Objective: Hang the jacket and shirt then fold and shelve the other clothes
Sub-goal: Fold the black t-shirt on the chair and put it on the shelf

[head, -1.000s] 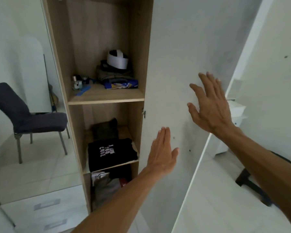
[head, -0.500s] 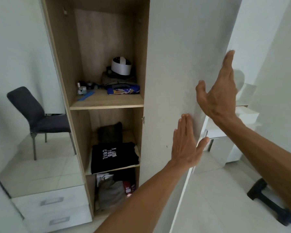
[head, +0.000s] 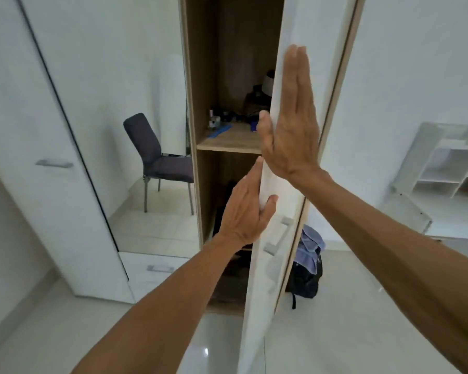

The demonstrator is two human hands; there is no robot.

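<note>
At the near edge of the white wardrobe door [head: 322, 28], seen almost edge-on, the right hand [head: 292, 125] lies flat with straight fingers on the smooth outer face above the metal bar handle [head: 278, 236], while the left hand [head: 245, 211] pinches the edge lower down, fingers inside and thumb across the front, likely to guide the swing without a slam. Left of the door, under the wood-grain upper shelf [head: 227, 143] with its small clutter, dark clothes [head: 227, 190] sit dimly, largely hidden; to its right, a soft bluish garment [head: 311, 242] drapes over a black backpack [head: 305, 276] on the glossy tiled floor [head: 362, 319].
</note>
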